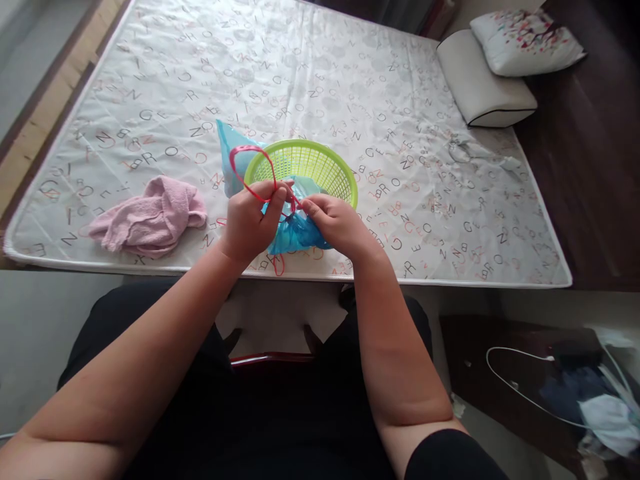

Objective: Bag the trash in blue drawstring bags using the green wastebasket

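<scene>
My left hand (254, 220) is closed in a pinch on a pinkish-red ribbon (241, 151), which loops up above the fingers. Close beside it, my right hand (333, 223) pinches another stretch of the same ribbon. Just under both hands lies a blue plastic bag (295, 239), bunched up in front of a lime-green plastic basket (350, 177). Whether the ribbon goes round the bag's neck is hidden by my fingers. A pale blue bag piece (231, 155) stands up left of the basket. A short ribbon loop (279, 265) hangs near the mattress edge.
A crumpled pink towel (155, 217) lies to the left on the letter-patterned mattress (400, 120). A white cushion (525, 43) rests on a beige pillow (480, 80) at the far right. Below right, a white cable (505, 380) lies on a dark surface.
</scene>
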{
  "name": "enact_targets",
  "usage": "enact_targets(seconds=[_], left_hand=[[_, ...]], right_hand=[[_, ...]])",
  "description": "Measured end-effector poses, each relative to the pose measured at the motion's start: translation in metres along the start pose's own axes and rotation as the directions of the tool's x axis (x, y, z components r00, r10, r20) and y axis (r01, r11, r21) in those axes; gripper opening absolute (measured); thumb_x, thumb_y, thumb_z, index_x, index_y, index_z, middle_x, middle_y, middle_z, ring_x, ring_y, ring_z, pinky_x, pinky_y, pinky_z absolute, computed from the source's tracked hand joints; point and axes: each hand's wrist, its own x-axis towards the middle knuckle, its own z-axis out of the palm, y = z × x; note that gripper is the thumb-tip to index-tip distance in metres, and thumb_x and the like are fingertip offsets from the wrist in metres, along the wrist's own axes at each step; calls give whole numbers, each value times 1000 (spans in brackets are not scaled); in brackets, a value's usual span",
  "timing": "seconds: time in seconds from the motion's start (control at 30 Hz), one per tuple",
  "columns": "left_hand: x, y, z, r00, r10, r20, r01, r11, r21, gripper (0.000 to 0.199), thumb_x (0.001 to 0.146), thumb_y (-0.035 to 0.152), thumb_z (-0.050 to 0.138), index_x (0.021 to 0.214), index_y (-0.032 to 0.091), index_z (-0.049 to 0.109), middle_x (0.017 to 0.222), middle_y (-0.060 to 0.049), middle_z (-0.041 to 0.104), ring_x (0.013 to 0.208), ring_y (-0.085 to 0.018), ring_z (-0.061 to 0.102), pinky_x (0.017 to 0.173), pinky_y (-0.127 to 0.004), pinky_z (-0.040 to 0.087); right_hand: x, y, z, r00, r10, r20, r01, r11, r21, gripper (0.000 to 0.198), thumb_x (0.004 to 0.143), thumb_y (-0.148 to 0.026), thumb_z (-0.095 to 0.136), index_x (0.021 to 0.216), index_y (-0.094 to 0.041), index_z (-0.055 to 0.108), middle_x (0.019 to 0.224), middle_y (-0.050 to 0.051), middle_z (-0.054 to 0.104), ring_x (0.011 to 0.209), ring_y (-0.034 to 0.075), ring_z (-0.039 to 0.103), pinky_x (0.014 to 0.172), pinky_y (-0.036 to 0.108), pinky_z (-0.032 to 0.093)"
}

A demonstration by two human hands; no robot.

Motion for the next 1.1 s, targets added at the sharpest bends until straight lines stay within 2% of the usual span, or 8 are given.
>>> enact_targets(seconds=[0.23,0.33,0.47,0.67,0.8,0.9,1.0,1.1], left_hand=[[-9,5,6,988,80,130,-85,996,38,28,103,46,66,87,23,69,95,-7,78,127,-28,72,116,-51,54],[-12,3,7,976,144,165,-151,988,27,30,104,48,63,87,24,70,96,-6,77,130,-28,71,118,-52,53],[-11,-1,9,968,159,194,-174,983,65,32,103,50,62,83,26,68,93,-5,75,132,-28,69,120,-55,50],[-11,1,12,955,207,213,-223,973,52,35,102,52,63,77,27,65,93,-7,75,128,-29,67,123,-55,45],[-11,-3,12,977,211,29,-213,969,122,45,109,57,48,78,28,64,99,-8,73,122,-28,68,115,-52,51],[-3,-12,5,962,231,-148,-209,967,146,48,112,57,39,85,28,67,97,-8,72,105,-25,70,102,-46,55],[11,-23,-12,977,131,-166,-105,982,157,42,111,50,48,80,27,64,77,-4,64,76,-21,63,82,-39,53],[22,-30,-30,995,17,-95,4,977,213,32,105,40,62,76,26,62,67,-1,57,67,-19,56,72,-34,48]], right_hand=[[-2,-9,8,996,90,23,-93,968,235,74,96,-90,42,91,-21,70,84,4,67,85,18,63,75,31,52],[-2,-11,12,994,85,64,-103,927,360,67,93,-87,54,88,-22,68,82,3,66,79,16,61,71,30,53],[0,-9,14,993,89,80,-117,866,485,55,90,-77,69,107,-24,71,88,2,69,82,16,64,73,30,57],[2,2,14,991,127,31,-123,831,543,51,93,-73,68,110,-25,68,98,6,73,93,19,70,76,32,60],[7,15,11,986,72,-151,27,824,566,47,100,-71,58,107,-25,66,97,7,73,100,21,71,78,35,59],[11,26,-3,954,64,-294,114,826,552,45,103,-70,52,98,-26,63,83,4,67,88,20,69,75,35,58],[7,36,-31,932,95,-351,105,854,509,43,103,-68,56,89,-27,57,67,-3,52,63,15,55,64,31,53],[-1,45,-61,905,115,-410,116,860,497,41,100,-62,63,83,-27,50,60,-9,34,49,12,33,51,28,41]])
